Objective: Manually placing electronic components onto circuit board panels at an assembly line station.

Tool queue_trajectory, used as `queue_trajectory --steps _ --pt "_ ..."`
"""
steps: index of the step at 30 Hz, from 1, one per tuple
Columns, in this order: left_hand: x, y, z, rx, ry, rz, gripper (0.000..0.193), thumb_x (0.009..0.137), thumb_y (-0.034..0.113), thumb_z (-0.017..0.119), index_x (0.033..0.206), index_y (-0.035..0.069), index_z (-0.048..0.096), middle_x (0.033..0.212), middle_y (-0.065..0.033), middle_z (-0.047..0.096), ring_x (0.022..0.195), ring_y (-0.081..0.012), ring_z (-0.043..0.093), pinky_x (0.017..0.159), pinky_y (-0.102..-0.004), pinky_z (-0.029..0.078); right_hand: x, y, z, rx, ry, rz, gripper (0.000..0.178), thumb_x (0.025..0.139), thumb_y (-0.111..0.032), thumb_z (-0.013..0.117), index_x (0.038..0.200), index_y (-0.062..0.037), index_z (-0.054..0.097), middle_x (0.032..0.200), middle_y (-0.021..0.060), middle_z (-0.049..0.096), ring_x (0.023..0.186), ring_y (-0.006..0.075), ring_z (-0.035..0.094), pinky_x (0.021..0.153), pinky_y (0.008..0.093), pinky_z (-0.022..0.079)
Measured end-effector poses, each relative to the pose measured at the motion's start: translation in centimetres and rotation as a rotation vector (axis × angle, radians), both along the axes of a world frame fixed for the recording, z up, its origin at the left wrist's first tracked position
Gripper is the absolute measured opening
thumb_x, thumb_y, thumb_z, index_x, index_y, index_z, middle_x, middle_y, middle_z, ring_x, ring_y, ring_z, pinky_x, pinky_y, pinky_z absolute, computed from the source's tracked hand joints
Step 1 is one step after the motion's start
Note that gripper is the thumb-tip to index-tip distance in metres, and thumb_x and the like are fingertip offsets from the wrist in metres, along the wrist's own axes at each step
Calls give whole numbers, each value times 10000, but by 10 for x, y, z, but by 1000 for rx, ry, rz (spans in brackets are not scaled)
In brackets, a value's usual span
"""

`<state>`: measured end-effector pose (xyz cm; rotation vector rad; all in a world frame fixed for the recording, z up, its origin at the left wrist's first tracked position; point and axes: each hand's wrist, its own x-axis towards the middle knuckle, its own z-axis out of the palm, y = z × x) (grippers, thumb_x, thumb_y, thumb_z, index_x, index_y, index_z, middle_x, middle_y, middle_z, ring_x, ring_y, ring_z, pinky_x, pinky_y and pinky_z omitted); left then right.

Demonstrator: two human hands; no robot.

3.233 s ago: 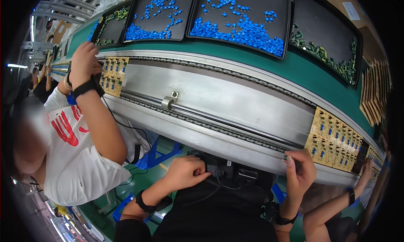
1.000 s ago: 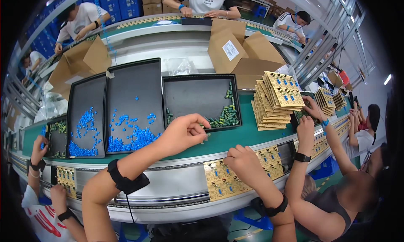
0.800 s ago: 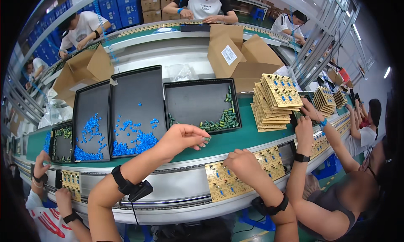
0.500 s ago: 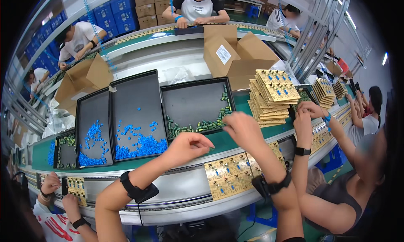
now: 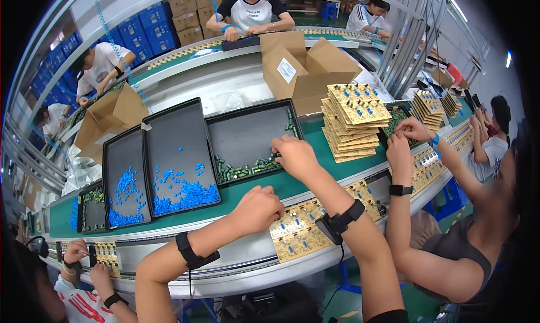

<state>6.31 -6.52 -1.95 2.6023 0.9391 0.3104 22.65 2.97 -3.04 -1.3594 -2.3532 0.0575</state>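
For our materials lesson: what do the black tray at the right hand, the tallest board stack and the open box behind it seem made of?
Black tray: probably plastic, satin-looking, with an even, seamless-looking rim.
Board stack: perhaps resin laminate, tan and fairly smooth; thin, flat sheets suggest it.
Open box: matte brown cardboard, shown by its folded flaps.

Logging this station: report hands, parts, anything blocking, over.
Right hand at green parts in black tray. Left hand near circuit boards; both grips unclear. Right forearm partly blocks view of boards.
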Motion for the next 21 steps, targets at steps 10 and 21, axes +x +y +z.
queue_trajectory --steps 10,21 --pt "9 -5 3 92 95 6 84 705 93 653 738 142 712 701 11 632 795 -199 535 683 -339 389 8 -2 -4 22 102 32 225 681 -81 743 824 -79 569 794 51 600 829 261 591 723 384 469" --pt "10 -23 7 356 204 -69 38 632 113 650 640 106 614 677 -19 568 786 -200 510 690 -334 369 1 -8 -2 140 266 25 159 724 -80 702 801 -86 563 761 38 590 796 257 564 719 391 431"
